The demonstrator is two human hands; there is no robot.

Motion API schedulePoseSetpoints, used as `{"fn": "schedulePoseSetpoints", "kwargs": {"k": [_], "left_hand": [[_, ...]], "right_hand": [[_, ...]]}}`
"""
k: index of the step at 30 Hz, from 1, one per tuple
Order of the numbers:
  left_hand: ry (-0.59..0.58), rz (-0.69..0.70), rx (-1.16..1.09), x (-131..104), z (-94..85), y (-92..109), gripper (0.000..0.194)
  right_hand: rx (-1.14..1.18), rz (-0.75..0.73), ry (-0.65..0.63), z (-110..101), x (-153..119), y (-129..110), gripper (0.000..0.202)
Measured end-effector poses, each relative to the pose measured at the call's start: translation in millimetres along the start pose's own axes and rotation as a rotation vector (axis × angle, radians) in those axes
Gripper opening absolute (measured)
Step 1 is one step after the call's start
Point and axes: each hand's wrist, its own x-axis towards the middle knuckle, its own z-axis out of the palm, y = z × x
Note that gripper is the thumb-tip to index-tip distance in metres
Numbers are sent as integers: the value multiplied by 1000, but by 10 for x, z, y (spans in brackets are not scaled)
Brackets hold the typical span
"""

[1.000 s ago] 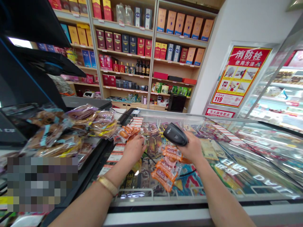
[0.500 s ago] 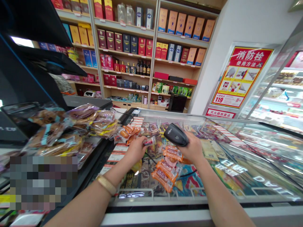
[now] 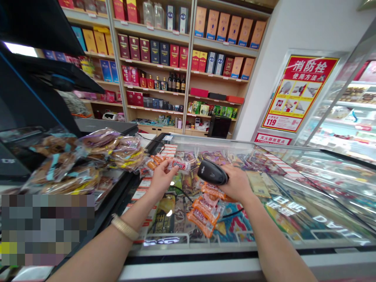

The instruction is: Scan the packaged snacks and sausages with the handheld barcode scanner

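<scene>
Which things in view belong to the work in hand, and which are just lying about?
Seemingly in use:
Black scanner, in the right hand
Small packet, in the left hand
Orange packets near the scanner

Lying about:
Bagged snacks at left
Boxes behind
Wall poster

The barcode scanner (image 3: 212,172) looks matt black plastic (its rim slightly shinier); orange snack packets (image 3: 202,215) wear glossy, crinkled film. Smooth, reflective glass covers the chest freezer (image 3: 232,239). The bracelet (image 3: 125,227) seems gold-toned metal, finely ribbed, though blur makes that uncertain.
</scene>
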Motion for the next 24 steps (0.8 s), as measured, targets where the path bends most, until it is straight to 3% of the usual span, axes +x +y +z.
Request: {"fn": "schedulePoseSetpoints", "kwargs": {"k": [12,17,20,24], "left_hand": [[-7,10,-12,-11,10,22,50],[-35,-4,-34,-73,26,142,44],[-159,-20,-109,-180,67,249,43],[-459,-50,-166,-371,199,278,40]], "right_hand": [[10,-13,-50,-31,2,-51,23],[68,-16,37,-14,2,-23,17],[81,-5,135,6,-4,39,24],[50,65,233,32,-16,132,18]]}}
